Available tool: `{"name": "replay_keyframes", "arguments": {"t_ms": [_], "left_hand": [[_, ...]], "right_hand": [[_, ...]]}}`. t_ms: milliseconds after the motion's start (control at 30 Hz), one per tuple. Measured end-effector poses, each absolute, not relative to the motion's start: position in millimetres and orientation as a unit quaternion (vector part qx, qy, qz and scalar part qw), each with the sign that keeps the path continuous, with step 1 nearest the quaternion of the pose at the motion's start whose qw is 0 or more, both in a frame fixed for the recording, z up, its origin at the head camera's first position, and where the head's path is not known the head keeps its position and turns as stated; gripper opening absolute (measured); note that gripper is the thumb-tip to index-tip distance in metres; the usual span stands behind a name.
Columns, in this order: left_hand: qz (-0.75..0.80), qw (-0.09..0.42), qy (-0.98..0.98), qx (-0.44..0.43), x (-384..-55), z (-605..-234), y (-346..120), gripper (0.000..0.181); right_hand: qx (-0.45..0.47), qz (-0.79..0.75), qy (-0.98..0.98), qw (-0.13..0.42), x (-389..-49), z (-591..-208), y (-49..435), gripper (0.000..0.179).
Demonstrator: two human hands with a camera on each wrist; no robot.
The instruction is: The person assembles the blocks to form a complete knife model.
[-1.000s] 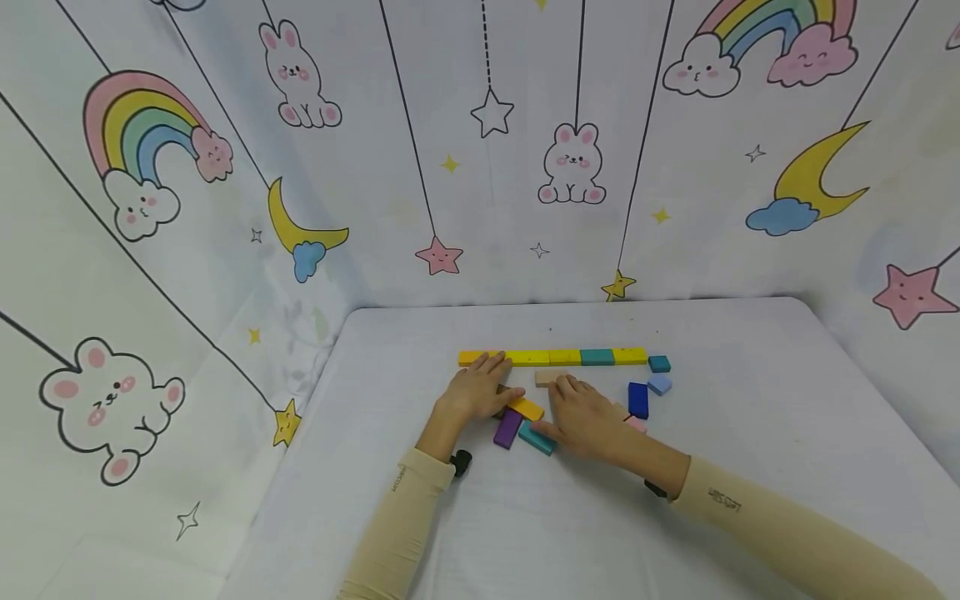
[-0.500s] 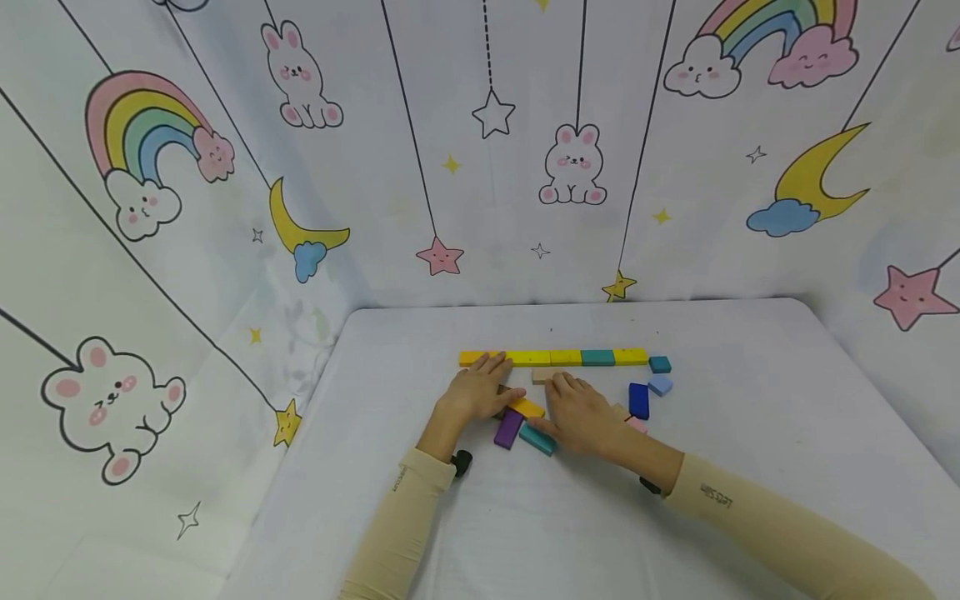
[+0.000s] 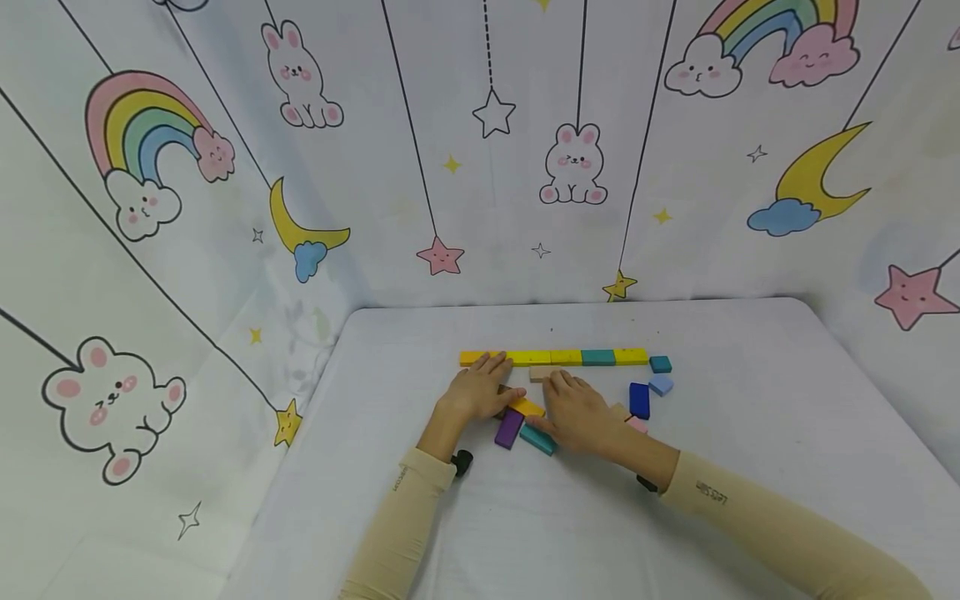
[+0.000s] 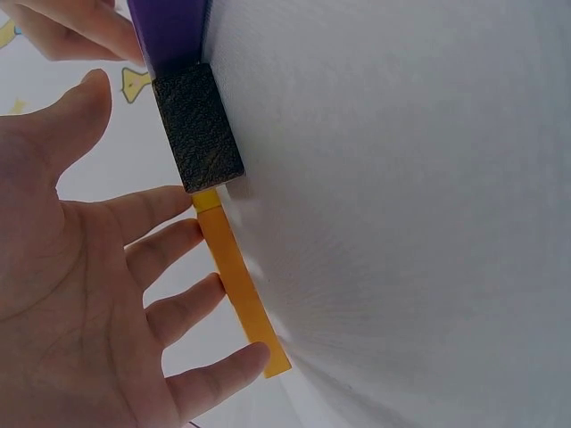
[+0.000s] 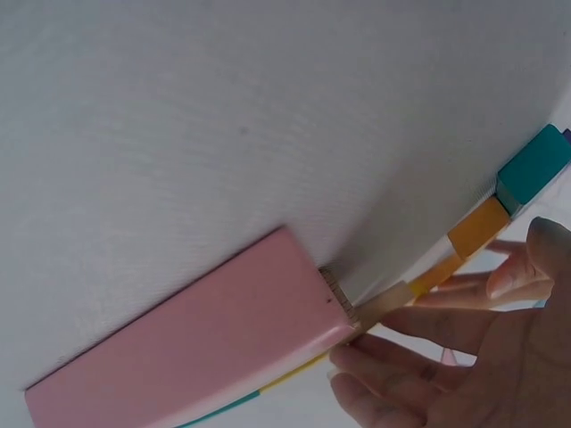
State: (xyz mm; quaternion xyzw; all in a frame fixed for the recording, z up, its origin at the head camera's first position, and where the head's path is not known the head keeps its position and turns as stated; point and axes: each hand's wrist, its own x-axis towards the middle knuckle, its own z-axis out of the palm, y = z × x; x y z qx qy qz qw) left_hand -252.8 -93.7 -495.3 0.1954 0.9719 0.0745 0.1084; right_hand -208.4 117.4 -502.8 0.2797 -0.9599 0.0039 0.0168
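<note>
A row of yellow, orange and teal blocks lies across the table. My left hand (image 3: 474, 393) has its fingers spread; in the left wrist view its fingertips touch the side of the orange block (image 4: 236, 276) at the row's left end. Its thumb stands near a dark block (image 4: 198, 125) and a purple block (image 3: 508, 429). With fairly straight fingers, my right hand (image 3: 581, 417) touches a beige wooden block (image 3: 542, 374) just in front of the row. Its thumb is by a teal block (image 3: 537, 439), beside a loose orange block (image 3: 528, 407).
Right of the row lie a small teal block (image 3: 660, 364), a light blue block (image 3: 661, 385) and a dark blue block (image 3: 639, 401). A pink block (image 5: 192, 339) lies close under my right wrist. A printed cloth wall (image 3: 510, 275) rises behind the white table (image 3: 750, 392).
My right hand has slid slightly left, and the beige block has moved left and closer to the row. The left hand has stayed in place.
</note>
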Motion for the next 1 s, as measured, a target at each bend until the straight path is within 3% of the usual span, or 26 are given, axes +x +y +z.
{"name": "replay_keyframes", "arguments": {"t_ms": [1000], "left_hand": [[0.071,0.109,0.971,0.201,-253.2,-494.7,-94.1,0.078]], "right_hand": [[0.293,-0.002,-0.955,0.05,-213.0,-508.1,117.6,0.081]]}}
